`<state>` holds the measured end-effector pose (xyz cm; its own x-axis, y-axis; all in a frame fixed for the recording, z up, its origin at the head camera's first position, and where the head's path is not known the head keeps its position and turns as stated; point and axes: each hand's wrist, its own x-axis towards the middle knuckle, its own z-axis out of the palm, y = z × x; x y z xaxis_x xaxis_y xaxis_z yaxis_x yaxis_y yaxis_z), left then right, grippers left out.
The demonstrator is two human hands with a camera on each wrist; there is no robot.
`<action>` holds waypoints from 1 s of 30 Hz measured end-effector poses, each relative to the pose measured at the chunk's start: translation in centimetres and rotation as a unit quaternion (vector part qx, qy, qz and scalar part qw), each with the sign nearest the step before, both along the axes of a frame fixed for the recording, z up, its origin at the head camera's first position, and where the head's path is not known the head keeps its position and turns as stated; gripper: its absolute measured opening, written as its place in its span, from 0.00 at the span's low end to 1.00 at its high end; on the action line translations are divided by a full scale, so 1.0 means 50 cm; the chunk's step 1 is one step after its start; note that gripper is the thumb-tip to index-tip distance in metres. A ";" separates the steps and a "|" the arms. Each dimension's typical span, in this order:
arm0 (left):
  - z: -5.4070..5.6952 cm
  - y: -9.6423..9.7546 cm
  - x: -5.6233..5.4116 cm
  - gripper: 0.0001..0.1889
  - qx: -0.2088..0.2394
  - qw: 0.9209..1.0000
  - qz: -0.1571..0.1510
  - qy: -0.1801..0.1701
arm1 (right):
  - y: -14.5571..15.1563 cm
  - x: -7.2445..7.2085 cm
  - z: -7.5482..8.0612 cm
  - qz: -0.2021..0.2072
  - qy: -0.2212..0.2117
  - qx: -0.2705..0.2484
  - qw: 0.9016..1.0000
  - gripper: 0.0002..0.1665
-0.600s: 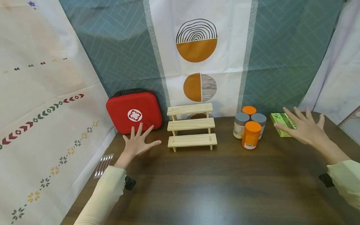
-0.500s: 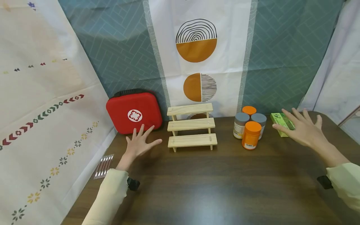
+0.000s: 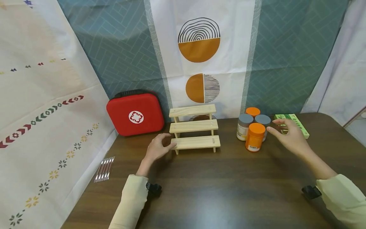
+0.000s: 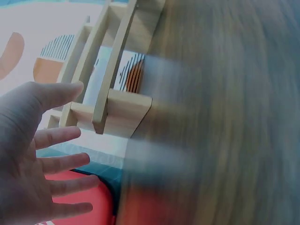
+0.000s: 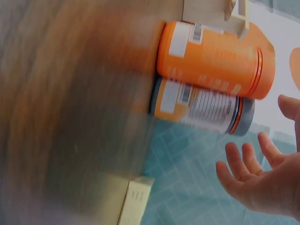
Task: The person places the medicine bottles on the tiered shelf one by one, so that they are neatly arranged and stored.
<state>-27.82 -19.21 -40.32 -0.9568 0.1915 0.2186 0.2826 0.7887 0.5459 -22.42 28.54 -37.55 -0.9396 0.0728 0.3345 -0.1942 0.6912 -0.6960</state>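
My left hand (image 3: 156,148) is at the left end of a three-tier wooden step stand (image 3: 195,142), thumb overlapping the lowest step in the head view. In the left wrist view its fingers are spread apart beside the stand (image 4: 112,70), with nothing between them. My right hand (image 3: 291,138), fingers loosely bent and holding nothing, is just right of a cluster of bottles. The front orange bottle (image 3: 255,138) and a grey-capped bottle (image 5: 201,105) face it. Another grey-capped bottle (image 3: 244,127) and an orange-capped one (image 3: 253,111) stand with them. A green box (image 3: 300,125) lies behind the right hand, partly covered.
A red first-aid case (image 3: 135,114) leans against the curtain (image 3: 131,47) at the back left. A clear pack of cotton swabs (image 3: 104,169) lies near the table's left edge. The brown tabletop (image 3: 206,184) stretches in front of the stand and bottles.
Both hands have moved inward: the left from before the red case to the stand's left end, the right from over the green box toward the bottles. Their spread fingers have drawn in.
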 end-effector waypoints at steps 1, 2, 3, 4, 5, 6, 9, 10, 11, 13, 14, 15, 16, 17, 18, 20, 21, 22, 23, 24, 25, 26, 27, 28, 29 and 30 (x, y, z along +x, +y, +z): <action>-0.003 0.000 -0.001 0.29 0.012 1.000 0.000 -0.003 | -0.007 0.001 -0.002 -0.002 0.003 0.003 1.000 0.31; -0.005 0.000 -0.002 0.29 0.025 1.000 -0.001 -0.008 | -0.013 0.002 -0.003 -0.005 0.006 0.007 1.000 0.31; -0.007 0.000 -0.003 0.30 0.038 0.999 -0.001 -0.015 | -0.019 0.002 -0.005 -0.008 0.007 0.012 1.000 0.31; -0.009 -0.001 -0.005 0.31 0.048 0.999 -0.002 -0.022 | -0.024 0.002 -0.007 -0.011 0.010 0.018 1.000 0.31; -0.011 -0.002 -0.007 0.32 0.059 0.998 -0.003 -0.030 | -0.028 0.002 -0.009 -0.014 0.011 0.024 1.000 0.30; -0.012 -0.003 -0.009 0.33 0.070 0.997 -0.004 -0.038 | -0.032 0.002 -0.010 -0.016 0.012 0.026 0.999 0.30; -0.017 -0.004 -0.015 0.35 0.099 0.993 -0.011 -0.061 | -0.040 0.002 -0.010 -0.018 -0.003 0.020 1.000 0.30; -0.021 -0.006 -0.017 0.36 0.107 0.992 -0.016 -0.066 | -0.042 0.001 -0.009 -0.017 -0.011 0.015 1.000 0.31; -0.025 -0.006 -0.020 0.36 0.114 0.991 -0.021 -0.069 | -0.044 0.001 -0.007 -0.016 -0.021 0.009 1.000 0.32; -0.033 -0.008 -0.026 0.36 0.132 0.988 -0.030 -0.079 | -0.050 0.001 -0.003 -0.014 -0.046 -0.002 0.999 0.34; -0.037 -0.009 -0.028 0.36 0.140 0.986 -0.033 -0.083 | -0.052 0.001 -0.001 -0.013 -0.057 -0.007 0.998 0.36; -0.040 -0.009 -0.031 0.36 0.149 0.984 -0.036 -0.087 | -0.054 0.001 0.000 -0.013 -0.063 -0.010 0.998 0.37; -0.044 -0.010 -0.033 0.36 0.157 0.983 -0.039 -0.090 | -0.056 0.001 0.001 -0.014 -0.069 -0.012 0.997 0.37; -0.046 -0.010 -0.035 0.35 0.165 0.981 -0.040 -0.093 | -0.058 0.001 0.001 -0.014 -0.075 -0.015 0.997 0.38; -0.048 -0.010 -0.036 0.35 0.173 0.979 -0.043 -0.096 | -0.059 0.000 0.001 -0.015 -0.078 -0.017 0.997 0.38; -0.053 -0.011 -0.038 0.34 0.185 0.976 -0.053 -0.098 | -0.062 -0.001 -0.001 -0.018 -0.079 -0.018 0.997 0.39; -0.056 -0.011 -0.039 0.33 0.192 0.975 -0.059 -0.098 | -0.064 -0.001 -0.002 -0.019 -0.079 -0.018 0.997 0.39; -0.059 -0.012 -0.040 0.32 0.197 0.973 -0.065 -0.097 | -0.065 -0.001 -0.003 -0.019 -0.079 -0.018 0.997 0.40; -0.062 -0.013 -0.041 0.31 0.203 0.972 -0.070 -0.096 | -0.067 -0.001 -0.004 -0.019 -0.078 -0.018 0.997 0.40; -0.064 -0.014 -0.041 0.30 0.207 0.971 -0.074 -0.094 | -0.069 -0.002 -0.005 -0.019 -0.077 -0.017 0.997 0.41; -0.067 -0.015 -0.042 0.29 0.214 0.969 -0.077 -0.094 | -0.071 -0.002 -0.006 -0.019 -0.076 -0.016 0.997 0.41; -0.070 -0.016 -0.043 0.28 0.217 0.969 -0.079 -0.093 | -0.073 -0.001 -0.007 -0.019 -0.075 -0.015 0.997 0.42; -0.072 -0.017 -0.043 0.27 0.222 0.967 -0.080 -0.094 | -0.074 -0.001 -0.008 -0.018 -0.074 -0.015 0.997 0.42; -0.075 -0.019 -0.044 0.26 0.227 0.966 -0.080 -0.098 | -0.075 -0.001 -0.010 -0.019 -0.073 -0.016 0.997 0.42; -0.078 -0.020 -0.045 0.26 0.232 0.964 -0.081 -0.102 | -0.076 0.000 -0.010 -0.020 -0.074 -0.015 0.997 0.42; -0.081 -0.021 -0.045 0.26 0.236 0.963 -0.081 -0.105 | -0.077 0.000 -0.011 -0.021 -0.074 -0.014 0.997 0.42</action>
